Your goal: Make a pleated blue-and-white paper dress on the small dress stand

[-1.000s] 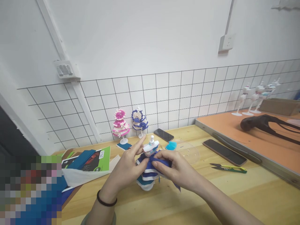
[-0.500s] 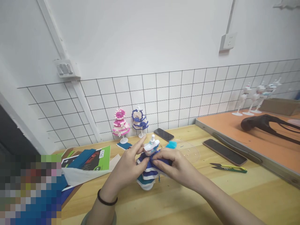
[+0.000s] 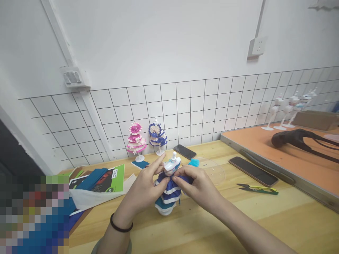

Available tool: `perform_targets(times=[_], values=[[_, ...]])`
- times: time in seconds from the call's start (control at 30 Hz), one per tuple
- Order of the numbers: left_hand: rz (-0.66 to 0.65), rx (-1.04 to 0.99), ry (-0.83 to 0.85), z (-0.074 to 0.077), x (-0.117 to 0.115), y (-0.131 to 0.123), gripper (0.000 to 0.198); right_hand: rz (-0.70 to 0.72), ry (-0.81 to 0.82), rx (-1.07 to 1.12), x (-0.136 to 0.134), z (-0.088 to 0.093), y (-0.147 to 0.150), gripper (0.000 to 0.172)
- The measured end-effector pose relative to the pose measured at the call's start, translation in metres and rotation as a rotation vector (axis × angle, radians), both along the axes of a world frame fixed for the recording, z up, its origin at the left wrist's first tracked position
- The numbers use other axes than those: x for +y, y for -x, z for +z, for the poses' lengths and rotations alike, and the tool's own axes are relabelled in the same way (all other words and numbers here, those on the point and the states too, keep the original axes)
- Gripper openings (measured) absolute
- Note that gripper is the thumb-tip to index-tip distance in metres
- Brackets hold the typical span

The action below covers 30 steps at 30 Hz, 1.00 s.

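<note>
A small white doll mannequin [image 3: 173, 165] stands on the wooden table, dressed in a tiered skirt [image 3: 169, 198] of blue, white and teal layers. My left hand [image 3: 148, 185] is closed around its left side, thumb pressed on the waist and index finger up beside the torso. From the right, my right hand [image 3: 194, 181] pinches the dark blue top layer at the waist between thumb and fingers. The mannequin leans slightly. The fingertips cover part of the waist.
Behind stand a pink dress form [image 3: 136, 139] and a blue one [image 3: 158, 135]. Two phones [image 3: 185, 151], thread snips [image 3: 258, 189], a clear tray [image 3: 212, 171] and a teal scrap [image 3: 194, 162] lie to the right. Papers and fabric [image 3: 97, 188] lie left. An orange board [image 3: 293, 151] borders the right.
The mannequin has turned and tipped slightly to the right in my hands. My right hand has shifted a little, still pinching the blue layer at the waist.
</note>
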State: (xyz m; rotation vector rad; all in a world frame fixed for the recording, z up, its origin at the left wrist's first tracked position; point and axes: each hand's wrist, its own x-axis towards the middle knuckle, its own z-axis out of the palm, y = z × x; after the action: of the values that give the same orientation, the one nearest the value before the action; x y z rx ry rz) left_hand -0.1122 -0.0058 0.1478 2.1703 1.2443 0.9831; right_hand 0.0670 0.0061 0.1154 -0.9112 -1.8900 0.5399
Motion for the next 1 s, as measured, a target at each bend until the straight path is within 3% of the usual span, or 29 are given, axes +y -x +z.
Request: perform_targets(times=[0.17,0.37,0.5,0.67,0.77,1.0], values=[[-0.018,-0.004,-0.003,0.0,-0.001,0.0,0.061,-0.042,-0.04,-0.017,0.0,-0.002,0.001,0.009],[0.106,0.043,0.009,0.002,-0.002,-0.001,0.065,-0.085,-0.055,-0.025,-0.002,-0.003,0.002,0.007],[0.024,-0.008,0.008,-0.002,0.003,-0.001,0.063,-0.089,-0.029,-0.025,-0.002,-0.001,0.001,0.009],[0.012,0.144,-0.177,-0.007,0.009,0.002,0.058,0.039,0.054,-0.001,-0.001,0.006,-0.004,0.009],[0.038,0.206,-0.238,-0.007,0.009,0.003,0.063,0.042,0.1,0.032,0.001,0.009,-0.007,0.011],[0.006,0.11,-0.1,-0.002,0.004,-0.001,0.076,-0.001,0.098,0.032,0.001,0.008,-0.006,0.02]])
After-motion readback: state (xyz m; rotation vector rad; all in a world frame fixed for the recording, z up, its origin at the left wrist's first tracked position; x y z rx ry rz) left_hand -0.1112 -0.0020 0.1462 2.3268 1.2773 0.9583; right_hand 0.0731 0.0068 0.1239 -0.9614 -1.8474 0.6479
